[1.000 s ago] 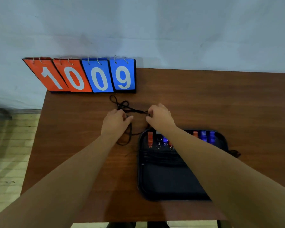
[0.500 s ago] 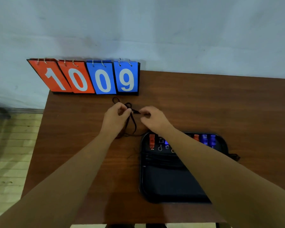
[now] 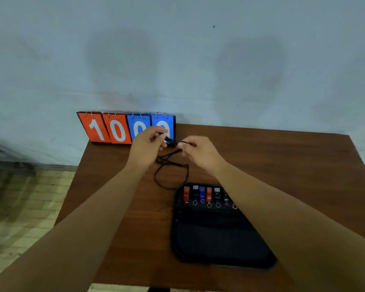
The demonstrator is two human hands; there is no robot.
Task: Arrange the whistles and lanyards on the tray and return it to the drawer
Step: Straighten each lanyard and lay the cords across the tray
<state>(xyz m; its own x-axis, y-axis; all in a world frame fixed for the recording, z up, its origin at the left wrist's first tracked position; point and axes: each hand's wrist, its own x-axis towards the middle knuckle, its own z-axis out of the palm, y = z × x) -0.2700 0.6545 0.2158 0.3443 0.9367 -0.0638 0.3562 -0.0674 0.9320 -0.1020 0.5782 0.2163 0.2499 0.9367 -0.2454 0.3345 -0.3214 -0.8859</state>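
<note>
Holding a black lanyard (image 3: 169, 141) between them, both hands worked above the table's (image 3: 282, 165) far edge, just in front of the scoreboard (image 3: 105, 129). The left hand (image 3: 147, 144) pinched one end with curled fingers. The right hand (image 3: 200, 153) pinched the other, apparently at the clip, though blur hid the detail. The cord's slack loop trailed onto the table, its lowest bend just beside the tray's (image 3: 219, 239) far left corner. Whistles (image 3: 207, 194) lay in a row along the tray's far edge. Risk: the trailing loop could snag a whistle ring and drag the row askew when the lanyard is carried over, and a loosely gathered cord could spring open or tangle once released.
</note>
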